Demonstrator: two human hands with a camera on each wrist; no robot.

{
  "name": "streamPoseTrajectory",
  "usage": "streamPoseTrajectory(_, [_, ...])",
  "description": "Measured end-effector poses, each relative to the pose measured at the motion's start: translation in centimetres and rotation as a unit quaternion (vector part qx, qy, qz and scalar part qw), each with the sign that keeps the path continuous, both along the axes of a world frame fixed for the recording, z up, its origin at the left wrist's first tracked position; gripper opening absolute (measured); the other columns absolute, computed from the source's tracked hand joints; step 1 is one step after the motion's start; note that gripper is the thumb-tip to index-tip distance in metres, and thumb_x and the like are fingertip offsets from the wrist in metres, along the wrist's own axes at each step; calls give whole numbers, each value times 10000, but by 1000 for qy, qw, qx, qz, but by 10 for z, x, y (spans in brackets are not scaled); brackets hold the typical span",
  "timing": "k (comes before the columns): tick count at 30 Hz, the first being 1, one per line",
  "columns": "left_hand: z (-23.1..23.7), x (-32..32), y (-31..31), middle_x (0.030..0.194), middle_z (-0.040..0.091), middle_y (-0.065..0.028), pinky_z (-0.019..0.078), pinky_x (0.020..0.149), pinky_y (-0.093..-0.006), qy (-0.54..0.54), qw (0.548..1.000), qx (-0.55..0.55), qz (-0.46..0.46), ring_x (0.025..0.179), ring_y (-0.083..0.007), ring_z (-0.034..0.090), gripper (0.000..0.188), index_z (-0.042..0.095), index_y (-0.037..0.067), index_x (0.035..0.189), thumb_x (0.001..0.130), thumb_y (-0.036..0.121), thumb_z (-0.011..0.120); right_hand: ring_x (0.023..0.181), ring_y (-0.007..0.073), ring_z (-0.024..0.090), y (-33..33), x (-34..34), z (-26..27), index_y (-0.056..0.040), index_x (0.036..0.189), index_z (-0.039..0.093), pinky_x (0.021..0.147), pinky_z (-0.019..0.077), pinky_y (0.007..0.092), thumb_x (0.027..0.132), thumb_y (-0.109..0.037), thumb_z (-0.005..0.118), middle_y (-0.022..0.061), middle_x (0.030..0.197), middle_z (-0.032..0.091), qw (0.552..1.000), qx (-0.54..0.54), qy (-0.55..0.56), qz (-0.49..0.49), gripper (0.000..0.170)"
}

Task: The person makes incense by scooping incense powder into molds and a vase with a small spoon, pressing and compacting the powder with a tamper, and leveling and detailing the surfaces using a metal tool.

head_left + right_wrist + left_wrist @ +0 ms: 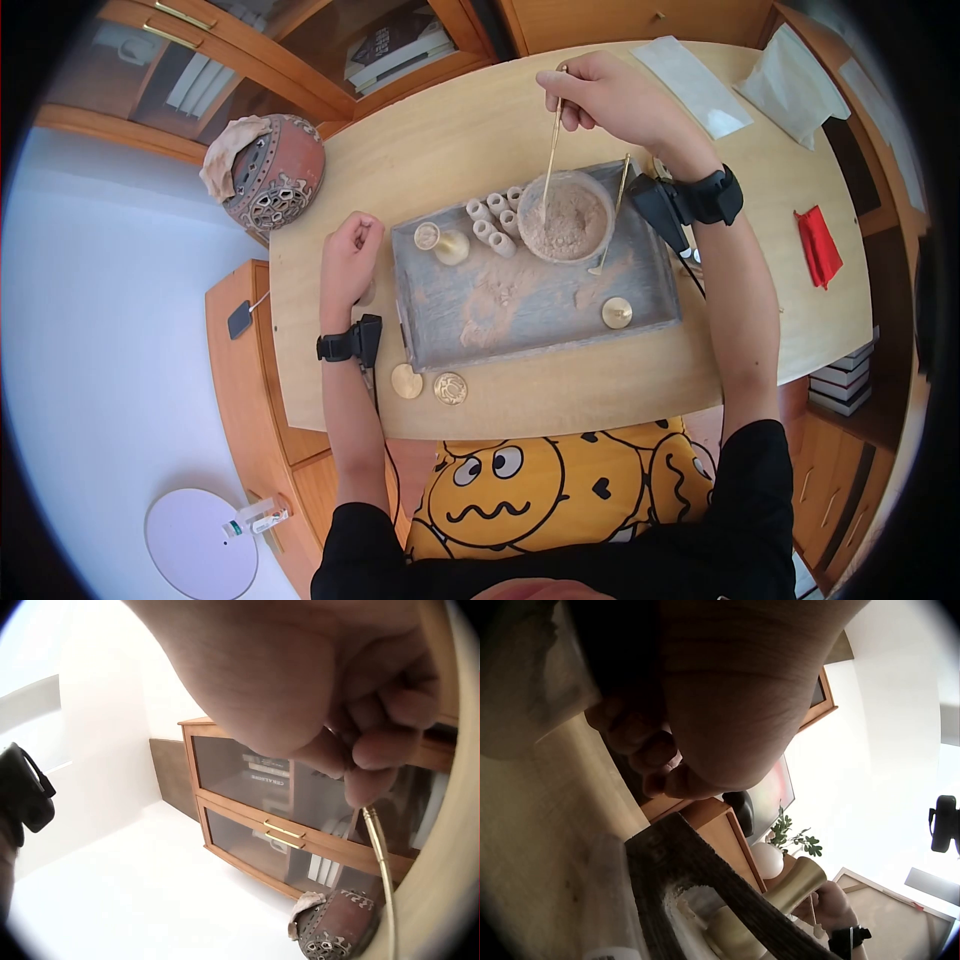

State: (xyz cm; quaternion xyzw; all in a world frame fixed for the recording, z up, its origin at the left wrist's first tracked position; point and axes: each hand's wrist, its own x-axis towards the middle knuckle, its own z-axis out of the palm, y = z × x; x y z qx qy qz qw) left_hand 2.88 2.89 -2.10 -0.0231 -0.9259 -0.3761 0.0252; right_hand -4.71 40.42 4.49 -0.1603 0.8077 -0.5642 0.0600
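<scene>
My right hand (610, 95) pinches a thin brass rod (555, 140) near its upper end. The rod slants down into a clear bowl (607, 225) of light brown powder (572, 222), where its tip meets the powder. In the right wrist view the fingertips (371, 784) close around the brass shaft. My left hand (352, 258) rests on the table left of the grey tray (440, 345), its fingers loosely curled with nothing seen in them. Beside the bowl on the tray stand several small beige tubes (485, 232) and a brass vessel (452, 247).
A second brass tool (612, 220) leans beside the bowl. A brass knobbed lid (617, 312) sits on the tray; two brass discs (407, 381) lie before it. A red pouch (819, 246) is at right, a patterned pot (280, 175) at back left, a white sheet (692, 85) at the back.
</scene>
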Motion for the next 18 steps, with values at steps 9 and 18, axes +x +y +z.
streamPoseTrajectory(9, [-3,-1,0,675,473,64,302,522,-209,-2,1000,5,1,604,-14,393,161,591,9,873,966,141,595,625,135,617,-16,9,4,20,819,681,619,485,289,961,-353,535,58,654,671,998,-5,54,-44,425])
streamPoseTrajectory(18, [-3,-1,-3,686,492,60,319,537,-207,-5,1000,0,2,620,-15,410,160,591,8,874,964,139,600,639,238,670,-30,23,8,42,790,662,667,528,358,956,-320,523,118,650,667,991,52,111,-51,422])
